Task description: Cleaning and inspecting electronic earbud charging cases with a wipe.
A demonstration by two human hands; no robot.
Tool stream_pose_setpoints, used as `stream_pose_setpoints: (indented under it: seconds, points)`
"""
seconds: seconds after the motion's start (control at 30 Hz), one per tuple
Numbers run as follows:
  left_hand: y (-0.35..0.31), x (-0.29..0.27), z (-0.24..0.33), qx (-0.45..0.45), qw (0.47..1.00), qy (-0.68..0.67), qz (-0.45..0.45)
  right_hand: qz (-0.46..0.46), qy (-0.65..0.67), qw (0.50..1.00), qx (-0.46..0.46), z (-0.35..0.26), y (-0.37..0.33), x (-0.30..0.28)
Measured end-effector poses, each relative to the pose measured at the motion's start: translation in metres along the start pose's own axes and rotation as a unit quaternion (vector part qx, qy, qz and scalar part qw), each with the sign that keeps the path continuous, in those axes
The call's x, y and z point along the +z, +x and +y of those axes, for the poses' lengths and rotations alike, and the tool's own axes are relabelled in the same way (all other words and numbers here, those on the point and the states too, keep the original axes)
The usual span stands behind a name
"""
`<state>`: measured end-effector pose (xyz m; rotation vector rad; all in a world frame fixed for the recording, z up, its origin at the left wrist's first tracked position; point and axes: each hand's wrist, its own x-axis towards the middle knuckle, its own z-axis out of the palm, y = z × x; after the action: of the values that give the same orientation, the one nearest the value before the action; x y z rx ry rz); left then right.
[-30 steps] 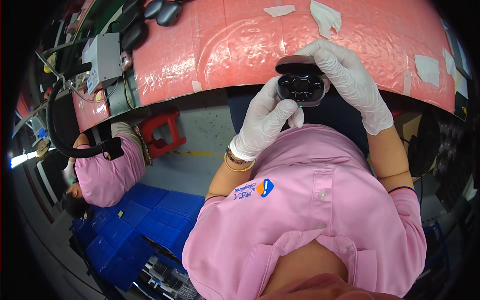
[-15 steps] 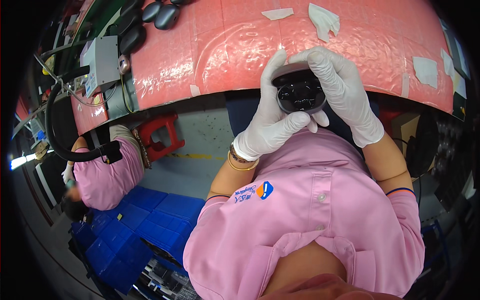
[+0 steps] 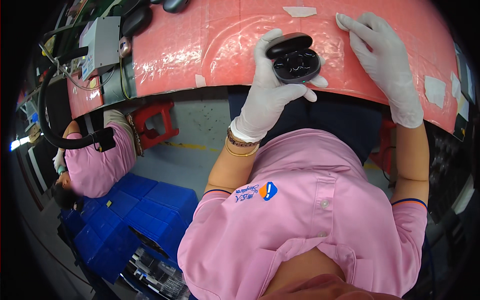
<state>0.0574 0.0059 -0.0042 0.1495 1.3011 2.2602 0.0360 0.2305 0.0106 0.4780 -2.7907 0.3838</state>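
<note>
My gloved left hand (image 3: 267,92) holds a dark grey earbud charging case (image 3: 296,67), its lid (image 3: 289,45) tilted up and open. Glossy black shapes fill the inside; I cannot tell whether earbuds sit there. A small green light glows on the case's front edge. The case is held just over the table's near edge. My gloved right hand (image 3: 382,55) is apart from it, over the table to the right, with fingers bent together. Whatever those fingers hold, if anything, is hidden.
The table (image 3: 225,55) has a shiny pink-red covering with a white paper strip (image 3: 300,11) and a white paper piece (image 3: 435,91). Dark cases (image 3: 136,22) and a grey box-shaped device (image 3: 101,45) stand left. A co-worker (image 3: 102,160) bends beside a red stool (image 3: 152,127) and blue bins (image 3: 160,215).
My right hand has let go of the case and moved right and away over the table. The white cloth that lay there no longer shows. My left hand keeps the case, its lid opened wider.
</note>
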Motion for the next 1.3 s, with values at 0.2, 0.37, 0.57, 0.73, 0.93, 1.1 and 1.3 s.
stream_pose_setpoints:
  seconds: [0.2,0.37,0.57,0.73,0.93,1.1,1.3]
  points:
    - [-0.006,0.009,0.000,-0.022,0.999,0.030,0.034,0.024,0.190,0.976,-0.102,-0.046,-0.011,-0.013]
    - [-0.006,0.007,-0.014,0.069,0.984,0.162,0.028,-0.008,0.131,0.988,-0.079,-0.073,-0.011,-0.009]
    - [-0.007,0.010,-0.015,0.098,0.967,0.235,0.027,-0.066,-0.045,0.996,-0.039,-0.087,-0.012,-0.017]
    - [-0.006,0.013,-0.011,0.090,0.975,0.203,0.026,-0.072,-0.095,0.993,-0.027,-0.084,-0.009,-0.022]
    - [-0.007,0.009,-0.001,0.020,0.995,0.095,0.023,0.000,0.064,0.997,-0.030,-0.059,-0.020,-0.024]
    - [-0.005,0.002,0.000,0.009,1.000,0.012,-0.002,0.072,0.137,0.986,0.065,-0.045,-0.032,-0.021]
    - [-0.004,0.000,0.003,-0.006,1.000,0.009,-0.007,0.105,0.179,0.973,0.097,-0.037,-0.033,-0.017]
